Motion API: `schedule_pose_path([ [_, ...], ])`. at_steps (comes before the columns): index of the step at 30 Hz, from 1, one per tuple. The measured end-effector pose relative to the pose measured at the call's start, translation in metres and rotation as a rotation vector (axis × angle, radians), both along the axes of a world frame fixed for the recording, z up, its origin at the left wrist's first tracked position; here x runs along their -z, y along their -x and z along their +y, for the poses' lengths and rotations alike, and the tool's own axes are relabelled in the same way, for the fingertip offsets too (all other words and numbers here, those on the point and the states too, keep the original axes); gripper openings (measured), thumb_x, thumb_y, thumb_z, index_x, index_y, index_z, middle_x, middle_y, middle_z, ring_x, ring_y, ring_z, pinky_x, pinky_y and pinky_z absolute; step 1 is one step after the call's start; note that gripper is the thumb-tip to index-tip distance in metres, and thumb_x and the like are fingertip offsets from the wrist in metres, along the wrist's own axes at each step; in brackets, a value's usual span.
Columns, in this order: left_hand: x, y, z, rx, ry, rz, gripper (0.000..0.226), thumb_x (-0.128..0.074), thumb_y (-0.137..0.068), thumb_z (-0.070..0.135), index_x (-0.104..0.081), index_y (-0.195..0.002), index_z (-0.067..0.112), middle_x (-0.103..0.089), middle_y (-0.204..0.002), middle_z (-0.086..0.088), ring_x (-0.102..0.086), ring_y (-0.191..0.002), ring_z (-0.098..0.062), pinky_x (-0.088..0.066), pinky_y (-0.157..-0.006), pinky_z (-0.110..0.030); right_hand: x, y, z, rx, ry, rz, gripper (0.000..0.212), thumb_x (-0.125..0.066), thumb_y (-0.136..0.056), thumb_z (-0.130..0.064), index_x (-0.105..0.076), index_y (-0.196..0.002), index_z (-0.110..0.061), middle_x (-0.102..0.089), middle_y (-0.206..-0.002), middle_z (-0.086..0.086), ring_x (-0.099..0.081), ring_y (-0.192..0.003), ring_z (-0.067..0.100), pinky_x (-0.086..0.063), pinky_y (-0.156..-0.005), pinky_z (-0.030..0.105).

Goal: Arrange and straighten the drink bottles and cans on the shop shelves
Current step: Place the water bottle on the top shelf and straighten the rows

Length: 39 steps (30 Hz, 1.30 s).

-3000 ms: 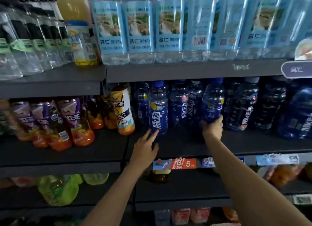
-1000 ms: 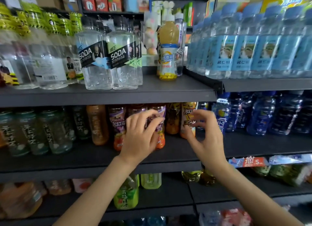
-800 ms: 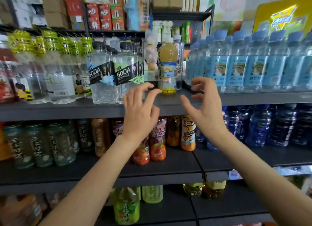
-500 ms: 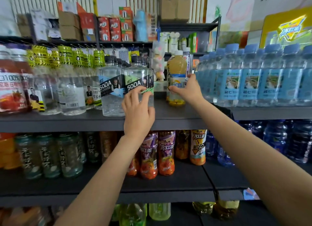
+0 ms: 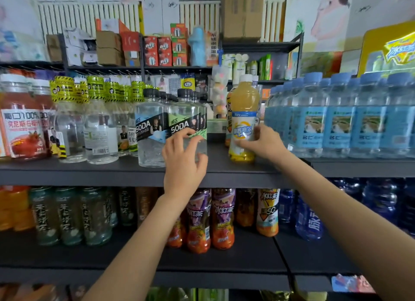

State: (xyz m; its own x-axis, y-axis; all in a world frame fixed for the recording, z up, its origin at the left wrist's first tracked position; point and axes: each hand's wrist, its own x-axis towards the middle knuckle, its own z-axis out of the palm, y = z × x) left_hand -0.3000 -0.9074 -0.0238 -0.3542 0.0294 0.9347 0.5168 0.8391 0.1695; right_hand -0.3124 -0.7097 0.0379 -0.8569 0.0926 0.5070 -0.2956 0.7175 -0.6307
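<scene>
The fingers (image 5: 186,136) of the left hand (image 5: 183,159) curled round the lower front of a clear soda bottle (image 5: 190,129), grasping it near the label's bottom edge. The right hand (image 5: 261,141) was grasping the orange juice bottle (image 5: 243,116) at its white-and-blue label, its fingers wrapped round the side toward 3 o'clock. Both bottles stood upright on the upper shelf (image 5: 112,172), near its front edge, the juice bottle toward 3 o'clock of the soda bottle with a bare gap between them.

In the head view, a second soda bottle (image 5: 150,129) stood touching the held one toward 9 o'clock, and a row of blue-labelled water bottles (image 5: 336,120) stood just beside the juice bottle toward 3 o'clock.

The risks, as I judged them: the juice bottle was tall, slim and held low, so a quick sideways shove could tip it into the water row or off the front edge. Turning the soda bottle might drag its neighbour askew, since the two touched.
</scene>
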Motion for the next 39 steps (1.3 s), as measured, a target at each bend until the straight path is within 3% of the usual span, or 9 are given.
schedule_pose_path([
  [3, -0.009, -0.01, 0.005, 0.185, -0.181, -0.078, 0.044, -0.034, -0.086, 0.04, -0.062, -0.112, 0.019, -0.046, -0.114, 0.001, -0.037, -0.111, -0.016, -0.028, -0.096, -0.031, 0.003, -0.032, 0.005, -0.223, 0.096, -0.012, 0.044, -0.076, -0.073, -0.037, -0.059, -0.108, -0.018, -0.065, -0.105, -0.001, -0.06, -0.096, 0.016, -0.052, -0.08, 0.028],
  [7, -0.029, -0.022, 0.021, 0.496, -0.438, -0.17, 0.037, -0.042, -0.092, 0.045, -0.054, -0.123, 0.028, -0.05, -0.115, 0.009, -0.046, -0.101, 0.01, -0.035, -0.085, -0.009, 0.01, -0.054, -0.007, -0.478, 0.253, -0.03, 0.025, -0.074, -0.078, -0.022, -0.057, -0.091, -0.035, -0.064, -0.089, -0.013, -0.059, -0.079, -0.002, -0.047, -0.065, 0.006],
  [10, -0.051, -0.024, 0.036, 0.59, -0.373, -0.275, 0.063, -0.055, -0.086, 0.051, -0.035, -0.14, 0.025, -0.054, -0.122, 0.008, -0.054, -0.106, 0.001, -0.044, -0.086, -0.02, 0.014, -0.051, -0.015, -0.602, 0.326, -0.043, 0.026, -0.07, -0.081, -0.013, -0.061, -0.095, -0.033, -0.069, -0.093, -0.007, -0.063, -0.077, -0.006, -0.048, -0.07, 0.009],
  [15, -0.065, -0.025, 0.04, 0.377, -0.284, -0.265, 0.078, -0.068, -0.082, 0.033, -0.023, -0.144, 0.021, -0.052, -0.11, 0.012, -0.056, -0.091, -0.005, -0.044, -0.076, -0.022, 0.014, -0.036, -0.003, -0.755, 0.403, -0.17, 0.041, -0.061, -0.086, -0.003, -0.055, -0.126, -0.009, -0.065, -0.116, 0.006, -0.063, -0.103, 0.012, -0.051, -0.09, 0.022],
  [19, -0.058, -0.024, 0.041, 0.274, -0.304, -0.242, 0.064, -0.062, -0.086, 0.039, -0.034, -0.139, 0.018, -0.053, -0.099, 0.011, -0.055, -0.087, -0.009, -0.041, -0.072, -0.023, 0.002, -0.005, 0.012, -0.463, 0.613, -0.113, 0.034, -0.066, -0.084, -0.009, -0.058, -0.117, -0.002, -0.061, -0.121, 0.012, -0.061, -0.103, 0.018, -0.052, -0.086, 0.023],
  [24, -0.043, -0.021, 0.047, 0.251, -0.358, -0.228, 0.062, -0.052, -0.089, 0.045, -0.029, -0.141, 0.018, -0.058, -0.11, 0.003, -0.06, -0.097, -0.018, -0.051, -0.08, -0.038, -0.02, 0.048, 0.001, -0.042, 0.416, -0.057, 0.048, -0.07, -0.082, -0.024, -0.049, -0.12, -0.003, -0.056, -0.12, 0.011, -0.052, -0.112, 0.026, -0.042, -0.086, 0.033],
  [28, -0.039, -0.016, 0.045, 0.278, -0.373, -0.236, 0.061, -0.053, -0.09, 0.044, -0.029, -0.141, 0.021, -0.057, -0.107, 0.006, -0.057, -0.094, -0.013, -0.047, -0.08, -0.029, -0.029, 0.085, 0.001, 0.061, 0.276, 0.005, 0.046, -0.072, -0.08, -0.028, -0.049, -0.113, -0.004, -0.058, -0.12, 0.014, -0.054, -0.112, 0.03, -0.044, -0.086, 0.037],
  [33, -0.038, -0.013, 0.043, 0.291, -0.365, -0.254, 0.062, -0.052, -0.09, 0.043, -0.027, -0.143, 0.024, -0.057, -0.103, 0.01, -0.057, -0.09, -0.008, -0.044, -0.073, -0.019, -0.026, 0.119, -0.002, 0.148, 0.115, 0.021, 0.04, -0.074, -0.076, -0.038, -0.06, -0.098, -0.008, -0.066, -0.102, 0.011, -0.061, -0.099, 0.029, -0.052, -0.083, 0.045],
  [39, -0.039, -0.013, 0.042, 0.272, -0.34, -0.257, 0.062, -0.051, -0.09, 0.045, -0.027, -0.143, 0.024, -0.056, -0.102, 0.01, -0.058, -0.092, -0.009, -0.048, -0.076, -0.023, -0.019, 0.131, -0.015, 0.307, -0.025, 0.037, 0.049, -0.074, -0.072, -0.049, -0.063, -0.097, -0.008, -0.066, -0.101, 0.011, -0.061, -0.098, 0.029, -0.054, -0.079, 0.041],
])
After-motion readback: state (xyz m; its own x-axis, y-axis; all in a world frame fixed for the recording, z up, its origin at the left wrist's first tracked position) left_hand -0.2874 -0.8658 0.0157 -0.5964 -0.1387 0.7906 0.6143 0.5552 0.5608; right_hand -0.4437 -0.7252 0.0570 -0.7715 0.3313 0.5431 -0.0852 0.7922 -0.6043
